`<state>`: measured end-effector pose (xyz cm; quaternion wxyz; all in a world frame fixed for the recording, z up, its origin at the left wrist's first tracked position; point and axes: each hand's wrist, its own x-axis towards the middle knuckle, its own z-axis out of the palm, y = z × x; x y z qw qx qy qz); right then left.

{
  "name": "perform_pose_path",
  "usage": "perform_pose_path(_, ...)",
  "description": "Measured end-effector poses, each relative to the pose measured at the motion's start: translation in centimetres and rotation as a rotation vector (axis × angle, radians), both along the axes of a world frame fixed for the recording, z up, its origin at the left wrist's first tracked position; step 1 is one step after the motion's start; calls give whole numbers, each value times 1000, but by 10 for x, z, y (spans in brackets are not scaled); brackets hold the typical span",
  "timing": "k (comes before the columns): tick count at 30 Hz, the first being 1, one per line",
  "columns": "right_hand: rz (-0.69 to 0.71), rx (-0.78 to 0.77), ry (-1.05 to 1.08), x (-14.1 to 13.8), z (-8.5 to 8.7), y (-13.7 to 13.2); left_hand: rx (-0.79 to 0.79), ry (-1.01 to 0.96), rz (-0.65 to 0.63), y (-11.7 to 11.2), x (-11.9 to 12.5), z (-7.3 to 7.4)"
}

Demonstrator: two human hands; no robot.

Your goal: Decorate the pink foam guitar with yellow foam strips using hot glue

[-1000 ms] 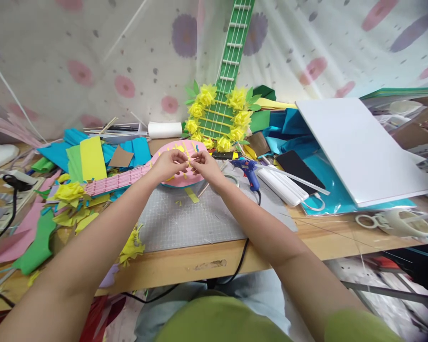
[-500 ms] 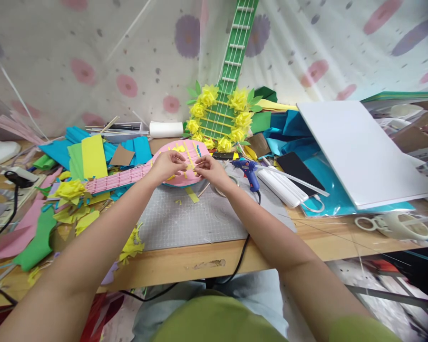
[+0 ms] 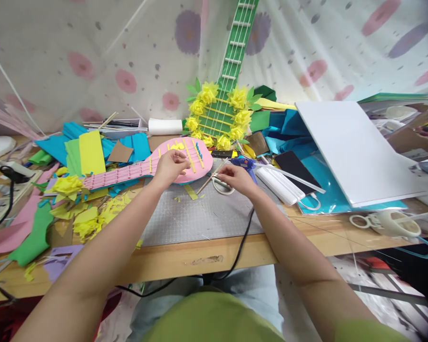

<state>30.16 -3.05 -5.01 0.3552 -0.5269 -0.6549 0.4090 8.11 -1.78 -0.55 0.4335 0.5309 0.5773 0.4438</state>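
A pink guitar model (image 3: 199, 156) with yellow strips and short blue pieces lies on the grey cutting mat (image 3: 185, 223), its neck pointing left. My left hand (image 3: 171, 167) is over its body, thumb and fingertips pinched where thin, pale strings run. Right of the guitar, my right hand (image 3: 235, 178) hovers low with bent fingers drawn together; what they hold, if anything, is too small to make out. Just under those fingers lie white-handled scissors (image 3: 223, 189), with a thin wooden stick (image 3: 210, 177) beside them. A blue glue gun (image 3: 248, 164) sits behind the right hand, partly covered.
A green guitar model (image 3: 219, 114) ringed with yellow paper flowers leans at the back. Paper scraps and a yellow flower (image 3: 68, 184) crowd the left. To the right are a white power bank-like box (image 3: 280, 185), a white board (image 3: 356, 152) and a tape dispenser (image 3: 395, 223). A black cable (image 3: 243, 244) crosses the table edge.
My right hand has moved right and slightly down, off the guitar to above the scissors. My left hand stays over the guitar body, nearly still.
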Motion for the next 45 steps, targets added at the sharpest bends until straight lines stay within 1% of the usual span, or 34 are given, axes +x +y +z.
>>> perform_pose_path(3, 44, -77, -73, 35, 12, -15, 3, -32, 36, -3, 6, -4)
perform_pose_path(4, 81, -106, -138, 48, 16, -20, 4, -47, 44, -4, 8, -5)
perform_pose_path(5, 88, -104, -222, 60, 19, -24, 4, -66, 51, -5, 10, -7)
perform_pose_path(6, 51, -76, -307, 71, 22, -28, 0, -89, 57, -6, 12, -8)
perform_pose_path(9, -217, -31, -509, 91, 25, -30, -33, -175, 75, -10, 22, -10)
perform_pose_path(11, -325, 32, -556, 91, 20, -22, -50, -229, 87, -14, 29, -11)
perform_pose_path(13, -337, 69, -566, 83, 12, -10, -53, -280, 98, -17, 34, -13)
perform_pose_path(15, -334, 18, -580, 73, 2, 2, -37, -328, 111, -18, 37, -16)
perform_pose_path(17, -374, -29, -569, 64, -8, 11, -10, -365, 128, -18, 38, -20)
perform_pose_path(20, -498, -43, -486, 57, -19, 15, 37, -404, 173, -16, 39, -26)
perform_pose_path(22, -538, -28, -311, 54, -22, 13, 62, -427, 218, -14, 41, -30)
perform_pose_path(23, -523, -16, -175, 52, -21, 10, 70, -435, 237, -14, 43, -32)
perform_pose_path(24, -477, -4, -22, 50, -21, 7, 77, -439, 253, -13, 44, -34)
perform_pose_path(26, -313, -8, 253, 44, -17, -1, 92, -441, 280, -13, 48, -37)
perform_pose_path(27, -224, -26, 334, 40, -14, -6, 101, -438, 289, -13, 51, -39)
perform_pose_path(28, -147, -47, 372, 35, -12, -10, 111, -431, 295, -14, 53, -41)
perform_pose_path(29, -96, -67, 373, 31, -10, -13, 121, -420, 299, -14, 54, -43)
perform_pose_path(31, -65, -95, 307, 23, -8, -19, 134, -387, 306, -16, 57, -45)
perform_pose_path(34, -119, -104, 190, 16, -6, -22, 131, -353, 328, -18, 57, -47)
perform_pose_path(36, -147, -101, 158, 15, -5, -23, 133, -354, 347, -19, 57, -48)
perform_pose_path(41, -178, -89, 94, 15, -3, -23, 158, -364, 360, -18, 55, -49)
perform_pose_path(45, -178, -107, 34, 15, -6, -22, 149, -377, 353, -19, 56, -49)
